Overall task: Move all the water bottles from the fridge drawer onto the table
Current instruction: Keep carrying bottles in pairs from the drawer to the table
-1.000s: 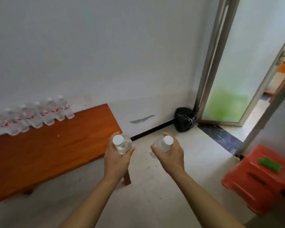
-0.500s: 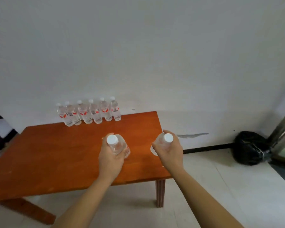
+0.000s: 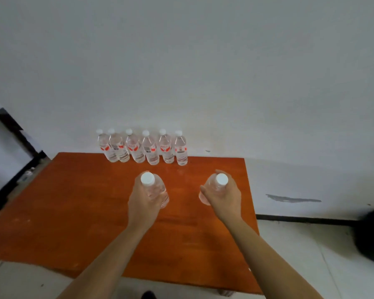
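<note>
A plain white painted wall (image 3: 181, 61) fills the upper view, with a grey smeared scuff mark (image 3: 293, 199) low toward its right. Along the wall's foot runs a thin black skirting strip (image 3: 307, 219) above the pale tiled floor (image 3: 324, 266). A rounded black bundle (image 3: 372, 234) sits at the wall's right end, and a black slanted bar (image 3: 14, 129) crosses its left end.

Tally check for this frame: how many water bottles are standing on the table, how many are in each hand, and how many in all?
Standing bottles in a row on the table: 6
Left-hand bottle, gripped by the left hand: 1
Right-hand bottle, gripped by the right hand: 1
Total: 8
</note>
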Tool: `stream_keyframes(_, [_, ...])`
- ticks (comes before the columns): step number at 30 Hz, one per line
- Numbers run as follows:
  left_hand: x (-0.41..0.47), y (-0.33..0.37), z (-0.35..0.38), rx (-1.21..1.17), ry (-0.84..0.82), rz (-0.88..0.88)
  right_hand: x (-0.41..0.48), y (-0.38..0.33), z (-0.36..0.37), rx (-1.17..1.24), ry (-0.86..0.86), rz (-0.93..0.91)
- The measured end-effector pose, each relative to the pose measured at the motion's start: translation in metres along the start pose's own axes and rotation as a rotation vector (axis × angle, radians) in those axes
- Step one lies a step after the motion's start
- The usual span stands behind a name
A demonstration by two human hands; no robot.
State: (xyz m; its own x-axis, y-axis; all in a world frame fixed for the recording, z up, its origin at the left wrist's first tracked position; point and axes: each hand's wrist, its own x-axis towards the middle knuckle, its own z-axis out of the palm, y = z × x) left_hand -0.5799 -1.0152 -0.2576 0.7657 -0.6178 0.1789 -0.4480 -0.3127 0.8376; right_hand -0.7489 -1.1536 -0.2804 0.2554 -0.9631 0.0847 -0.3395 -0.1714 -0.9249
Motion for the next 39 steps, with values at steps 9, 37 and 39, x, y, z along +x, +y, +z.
stream_keyframes(9, [0.157, -0.077, -0.002, -0.021, -0.133, -0.035, 0.079, -0.017, 0.122, -0.149, 0.023, 0.077])
stream_keyframes(37, [0.420, -0.259, -0.050, 0.013, -0.546, -0.146, 0.200, -0.070, 0.430, -0.452, -0.409, -0.004])
stream_keyframes(39, [0.423, -0.257, -0.049, 0.036, -0.605, -0.096, 0.199, -0.071, 0.430, -0.445, -0.439, -0.048])
